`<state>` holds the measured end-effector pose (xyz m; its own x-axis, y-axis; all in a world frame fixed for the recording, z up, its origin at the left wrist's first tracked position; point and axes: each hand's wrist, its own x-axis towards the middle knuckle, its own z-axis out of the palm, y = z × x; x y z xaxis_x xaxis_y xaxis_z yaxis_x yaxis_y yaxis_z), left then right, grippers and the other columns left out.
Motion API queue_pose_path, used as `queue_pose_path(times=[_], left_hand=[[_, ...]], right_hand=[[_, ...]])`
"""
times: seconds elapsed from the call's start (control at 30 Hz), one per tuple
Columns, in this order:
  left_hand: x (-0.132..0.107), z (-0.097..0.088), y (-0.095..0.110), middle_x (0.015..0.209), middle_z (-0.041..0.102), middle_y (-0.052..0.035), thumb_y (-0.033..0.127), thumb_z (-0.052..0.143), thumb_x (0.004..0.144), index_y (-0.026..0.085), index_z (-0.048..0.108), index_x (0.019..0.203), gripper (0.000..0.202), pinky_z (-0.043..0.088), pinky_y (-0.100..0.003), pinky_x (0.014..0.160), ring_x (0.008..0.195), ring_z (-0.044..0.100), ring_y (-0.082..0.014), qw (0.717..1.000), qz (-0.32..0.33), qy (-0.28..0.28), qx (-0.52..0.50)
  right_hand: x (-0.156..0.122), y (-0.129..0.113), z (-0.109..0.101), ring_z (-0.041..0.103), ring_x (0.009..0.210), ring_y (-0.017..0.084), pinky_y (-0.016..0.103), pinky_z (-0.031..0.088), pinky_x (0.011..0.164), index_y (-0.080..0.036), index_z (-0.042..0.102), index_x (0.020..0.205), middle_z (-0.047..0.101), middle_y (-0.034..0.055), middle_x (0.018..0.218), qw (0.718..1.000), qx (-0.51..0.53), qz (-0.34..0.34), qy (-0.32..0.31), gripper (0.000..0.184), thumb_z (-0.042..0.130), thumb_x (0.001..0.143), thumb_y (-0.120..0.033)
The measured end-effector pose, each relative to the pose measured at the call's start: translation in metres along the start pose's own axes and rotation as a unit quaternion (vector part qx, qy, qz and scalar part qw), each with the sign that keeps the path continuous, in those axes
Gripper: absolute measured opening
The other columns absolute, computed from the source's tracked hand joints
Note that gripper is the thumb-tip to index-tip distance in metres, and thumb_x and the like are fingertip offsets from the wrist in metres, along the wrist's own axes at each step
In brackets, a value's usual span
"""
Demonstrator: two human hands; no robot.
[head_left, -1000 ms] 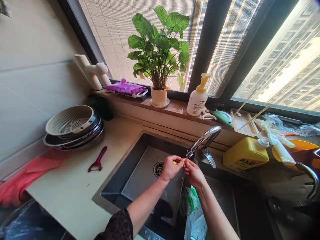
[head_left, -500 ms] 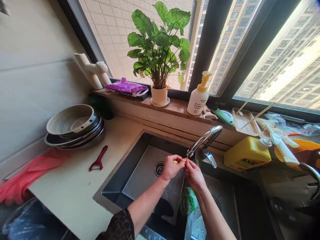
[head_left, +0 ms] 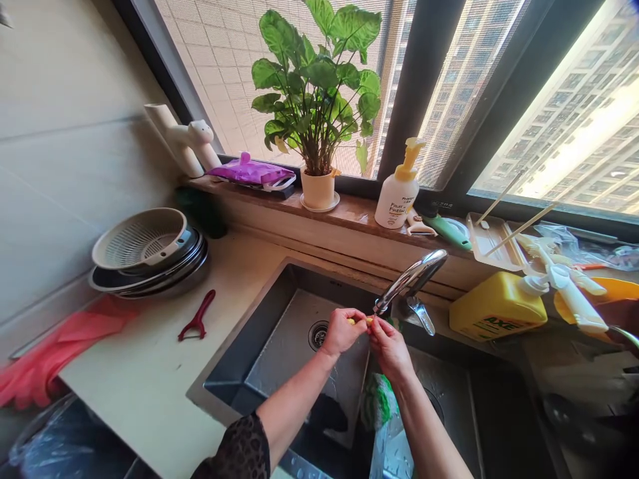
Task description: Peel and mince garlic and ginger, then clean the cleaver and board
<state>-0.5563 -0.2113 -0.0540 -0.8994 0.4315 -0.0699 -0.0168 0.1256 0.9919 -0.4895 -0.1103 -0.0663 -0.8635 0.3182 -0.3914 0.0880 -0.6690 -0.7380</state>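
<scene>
just below the middle of the frame, the left hand (head_left: 343, 330) and right hand (head_left: 392, 347) pinch a small yellow thing (head_left: 369, 320) by the tap (head_left: 413, 271), maybe picking at it, so the fingers likely need to hold it tight.

wall (head_left: 44, 193): pale, left | window (head_left: 424, 86): dark-framed, daylit | sill (head_left: 355, 217): brown, beneath | counter (head_left: 140, 379): cream, below sill

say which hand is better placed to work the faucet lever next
Probably the right hand: it's nearer the faucet lever; the left hand is farther off. Both are pinching a small yellow piece.
</scene>
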Motion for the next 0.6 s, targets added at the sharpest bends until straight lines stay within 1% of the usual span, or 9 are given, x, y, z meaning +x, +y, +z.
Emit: queue_pose_path(times=[0.07,0.23,0.43,0.6], left_hand=[[0.0010,0.0015,-0.0012,0.068,0.070,-0.0052,0.021,0.064,0.063,0.012,0.069,0.068,0.012,0.045,-0.023,0.060,0.060,0.059,-0.0133,1.000,-0.002,0.003,-0.006],[0.0003,0.0035,-0.0043,0.067,0.068,-0.0039,0.024,0.068,0.061,0.012,0.068,0.071,0.016,0.045,-0.021,0.057,0.058,0.057,-0.0120,1.000,-0.002,-0.009,0.006],[-0.0025,0.0041,-0.0038,0.069,0.069,-0.0036,0.022,0.062,0.068,0.014,0.069,0.074,0.013,0.044,-0.020,0.055,0.059,0.058,-0.0121,0.995,0.045,-0.015,0.082],[-0.0034,0.0052,-0.0071,0.070,0.069,-0.0035,0.026,0.064,0.068,0.014,0.068,0.074,0.014,0.045,-0.020,0.056,0.059,0.059,-0.0122,0.997,0.044,-0.012,0.061]], right_hand=[[0.0005,-0.0001,-0.0004,0.029,0.042,0.001,0.015,0.014,0.039,-0.015,0.073,0.079,0.056,-0.0027,0.057,1.000,0.011,0.002,0.010,0.040,0.085,0.052,-0.042],[0.0013,0.0013,-0.0013,0.027,0.041,0.000,0.015,0.014,0.038,-0.016,0.070,0.073,0.051,-0.0054,0.053,0.999,0.029,0.003,0.019,0.039,0.087,0.048,-0.041],[0.0019,0.0014,-0.0009,0.029,0.041,0.001,0.016,0.015,0.038,-0.017,0.070,0.071,0.053,-0.0041,0.054,0.999,0.025,-0.002,0.029,0.040,0.087,0.047,-0.044],[0.0012,0.0012,-0.0001,0.027,0.041,0.002,0.017,0.015,0.039,-0.016,0.070,0.071,0.051,-0.0049,0.052,1.000,0.012,-0.006,0.027,0.039,0.085,0.050,-0.044]])
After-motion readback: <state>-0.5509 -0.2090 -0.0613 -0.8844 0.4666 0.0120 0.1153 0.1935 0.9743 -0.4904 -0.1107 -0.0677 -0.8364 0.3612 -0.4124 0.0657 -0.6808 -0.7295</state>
